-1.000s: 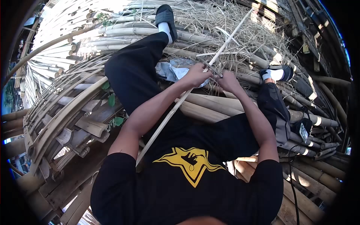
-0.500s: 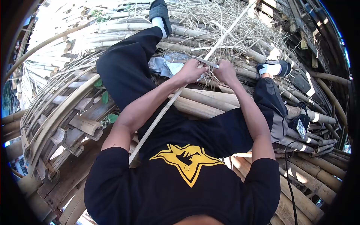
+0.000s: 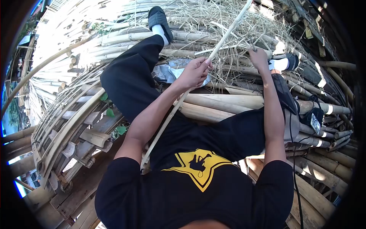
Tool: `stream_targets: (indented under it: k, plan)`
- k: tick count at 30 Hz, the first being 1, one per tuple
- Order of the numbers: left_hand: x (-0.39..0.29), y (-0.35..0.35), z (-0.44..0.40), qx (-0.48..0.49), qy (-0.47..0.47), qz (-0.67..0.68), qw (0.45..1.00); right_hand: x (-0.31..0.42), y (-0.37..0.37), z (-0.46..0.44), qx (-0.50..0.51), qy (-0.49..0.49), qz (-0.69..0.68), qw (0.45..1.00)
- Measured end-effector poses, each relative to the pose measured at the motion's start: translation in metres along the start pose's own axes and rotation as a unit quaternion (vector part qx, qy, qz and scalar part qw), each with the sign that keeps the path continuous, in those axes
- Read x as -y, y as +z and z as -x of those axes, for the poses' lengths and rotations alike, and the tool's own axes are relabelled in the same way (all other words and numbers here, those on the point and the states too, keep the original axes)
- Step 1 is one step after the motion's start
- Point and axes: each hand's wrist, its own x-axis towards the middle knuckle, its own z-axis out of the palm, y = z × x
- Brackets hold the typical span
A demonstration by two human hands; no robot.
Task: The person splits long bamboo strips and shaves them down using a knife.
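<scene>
My left hand point(image 3: 195, 72) is wrapped round a long, pale bamboo strip point(image 3: 228, 35). The strip slants from beside my waist, across my lap and up past the straw at the top. Off to the right, my right hand point(image 3: 259, 60) is closed on a knife point(image 3: 254, 48), apart from the strip. Little of the knife shows; its blade is hard to make out against the straw. A crumpled silvery sheet point(image 3: 163, 72) lies just left of my left hand.
Thin shavings point(image 3: 190, 19) are heaped over bamboo poles in front. Split bamboo point(image 3: 213, 103) lies between my legs. A black cable point(image 3: 295, 179) runs down at the right, near a device point(image 3: 315, 123) with a screen. Stacked bamboo slats point(image 3: 95, 136) stand at the left.
My right hand has moved right and away from the strip, taking the knife with it. My left hand still grips the strip. The view has shifted slightly.
</scene>
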Motion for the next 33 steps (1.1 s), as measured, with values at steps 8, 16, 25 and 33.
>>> stream_targets:
  k: [8, 16, 25, 33]
  plan:
    - [0.006, -0.003, 0.008, -0.025, -0.006, -0.004, 1.000, 0.083, 0.048, 0.087, 0.119, -0.162, 0.092, 0.975]
    - [0.014, 0.001, 0.014, 0.008, -0.048, 0.008, 0.999, 0.058, 0.051, 0.065, 0.064, -0.092, 0.104, 0.988]
    - [0.008, 0.006, 0.014, 0.031, -0.015, 0.003, 0.999, -0.068, -0.003, -0.034, -0.167, 0.044, -0.074, 0.982]
    - [0.009, 0.001, 0.014, 0.019, -0.020, 0.026, 0.999, 0.077, 0.044, 0.086, 0.134, -0.137, 0.092, 0.977]
